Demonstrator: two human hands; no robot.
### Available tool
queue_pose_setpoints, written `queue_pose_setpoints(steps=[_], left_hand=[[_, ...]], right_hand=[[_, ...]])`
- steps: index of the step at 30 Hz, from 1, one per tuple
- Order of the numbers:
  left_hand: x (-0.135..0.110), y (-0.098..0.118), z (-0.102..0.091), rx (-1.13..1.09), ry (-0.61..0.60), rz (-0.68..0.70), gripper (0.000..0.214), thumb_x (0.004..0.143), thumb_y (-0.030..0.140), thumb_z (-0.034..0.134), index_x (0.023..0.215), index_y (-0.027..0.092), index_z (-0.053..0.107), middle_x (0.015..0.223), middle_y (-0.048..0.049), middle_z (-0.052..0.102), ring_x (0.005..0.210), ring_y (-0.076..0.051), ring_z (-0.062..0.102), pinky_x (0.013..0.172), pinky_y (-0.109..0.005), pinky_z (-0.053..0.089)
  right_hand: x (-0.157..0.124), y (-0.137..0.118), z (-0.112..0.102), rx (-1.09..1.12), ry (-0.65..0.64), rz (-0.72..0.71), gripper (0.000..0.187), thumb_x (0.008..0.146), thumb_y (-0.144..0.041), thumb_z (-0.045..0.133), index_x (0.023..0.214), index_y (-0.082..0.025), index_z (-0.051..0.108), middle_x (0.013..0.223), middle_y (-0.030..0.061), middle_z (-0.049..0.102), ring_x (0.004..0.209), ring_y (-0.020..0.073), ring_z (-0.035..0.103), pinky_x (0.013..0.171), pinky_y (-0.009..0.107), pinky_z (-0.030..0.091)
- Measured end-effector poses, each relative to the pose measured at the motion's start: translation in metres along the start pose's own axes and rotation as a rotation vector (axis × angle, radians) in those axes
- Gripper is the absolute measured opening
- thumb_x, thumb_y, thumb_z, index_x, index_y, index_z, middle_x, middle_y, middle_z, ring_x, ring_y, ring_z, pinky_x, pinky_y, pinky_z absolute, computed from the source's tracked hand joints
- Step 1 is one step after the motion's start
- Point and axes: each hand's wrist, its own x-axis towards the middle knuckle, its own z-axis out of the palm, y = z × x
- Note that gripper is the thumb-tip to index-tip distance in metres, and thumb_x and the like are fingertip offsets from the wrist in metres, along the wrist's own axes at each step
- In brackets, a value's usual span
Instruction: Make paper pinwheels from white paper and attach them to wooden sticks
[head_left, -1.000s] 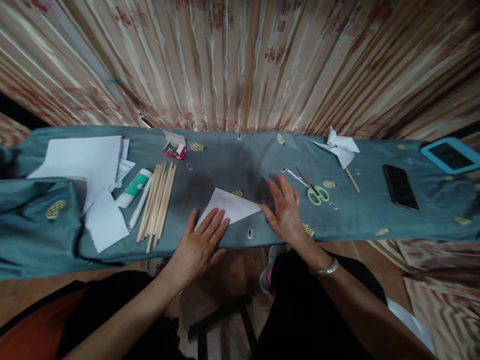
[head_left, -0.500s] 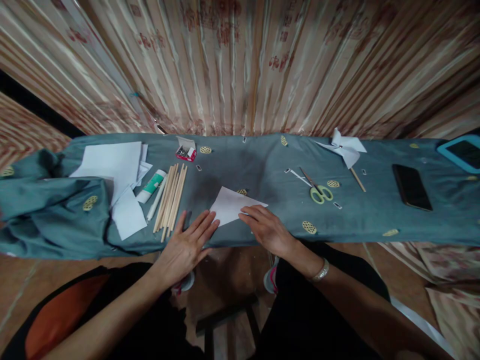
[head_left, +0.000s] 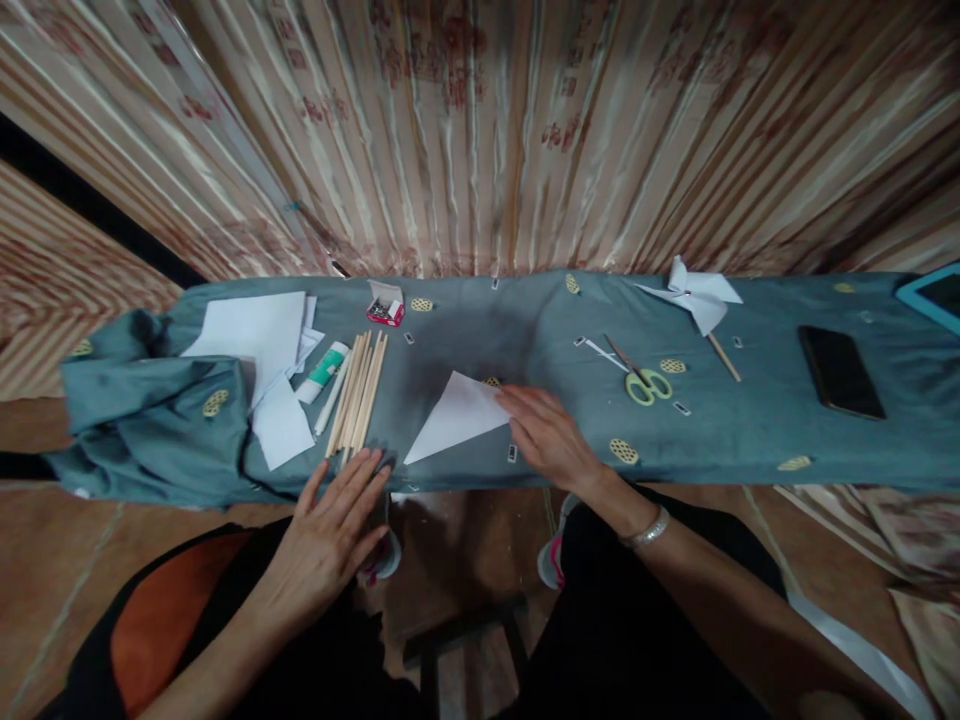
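left hand (head_left: 330, 525) pulled back, off folded paper (head_left: 456, 415)

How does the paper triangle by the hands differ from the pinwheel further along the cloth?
The paper triangle lies flat, a plain shape; the pinwheel has folded vanes and a stick. The right hand rests on the triangle's corner; nothing touches the pinwheel. Both are white paper on the blue cloth.

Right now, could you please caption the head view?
Right hand on a white paper triangle on teal cloth; left hand open beside wooden sticks.
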Motion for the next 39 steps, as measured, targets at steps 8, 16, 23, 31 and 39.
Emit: queue_pose_setpoints(steps=[8, 16, 23, 31, 39], left_hand=[[0.0, 0.053, 0.006, -0.976, -0.143, -0.759, 0.045, 0.086, 0.055, 0.056, 0.113, 0.022, 0.069, 0.116, -0.0108, 0.071, 0.11, -0.029, 0.065, 0.099, -0.043, 0.049], [0.034, 0.062, 0.016, -2.144, -0.068, -1.218, 0.066, 0.067, 0.069, 0.07, 0.107, 0.017, 0.07, 0.119, -0.0154, 0.07, 0.115, -0.032, 0.063, 0.094, -0.044, 0.051], [0.063, 0.047, 0.0, -2.041, 0.138, -1.054, 0.046, 0.064, 0.045, 0.084, 0.101, 0.02, 0.07, 0.115, -0.01, 0.072, 0.114, -0.031, 0.064, 0.092, -0.041, 0.053], [0.113, 0.015, -0.007, -1.723, 0.13, -0.921, 0.072, 0.049, 0.037, 0.091, 0.115, 0.021, 0.068, 0.112, -0.0102, 0.072, 0.104, -0.029, 0.066, 0.082, -0.033, 0.055], [0.148, 0.01, 0.018, -1.345, -0.051, -0.838, 0.041, 0.056, 0.05, 0.08, 0.074, 0.013, 0.075, 0.064, -0.003, 0.068, 0.057, -0.016, 0.057, 0.053, -0.026, 0.044]], right_hand=[[0.02, 0.016, -0.003, 0.128, -0.051, 0.283, 0.026, 0.08, -0.025, 0.067, 0.104, -0.017, 0.07, 0.133, 0.0161, 0.059, 0.124, 0.031, 0.055, 0.106, 0.049, 0.04], [0.019, 0.004, -0.024, 0.654, 0.076, 0.324, 0.005, 0.075, -0.019, 0.064, 0.078, -0.021, 0.068, 0.133, 0.0098, 0.06, 0.124, 0.0243, 0.056, 0.107, 0.043, 0.038], [0.017, 0.004, -0.049, 0.761, 0.172, 0.294, 0.005, 0.073, -0.021, 0.07, 0.077, -0.024, 0.071, 0.142, 0.0051, 0.054, 0.132, 0.0261, 0.049, 0.111, 0.046, 0.035], [0.019, 0.008, -0.067, 0.772, 0.219, 0.276, 0.005, 0.073, -0.023, 0.073, 0.076, -0.026, 0.074, 0.144, 0.0014, 0.053, 0.134, 0.0267, 0.048, 0.113, 0.044, 0.035], [0.023, 0.013, -0.052, 0.895, 0.38, 0.47, 0.028, 0.073, -0.034, 0.076, 0.099, -0.026, 0.073, 0.138, 0.0061, 0.057, 0.128, 0.0271, 0.053, 0.109, 0.045, 0.04]])
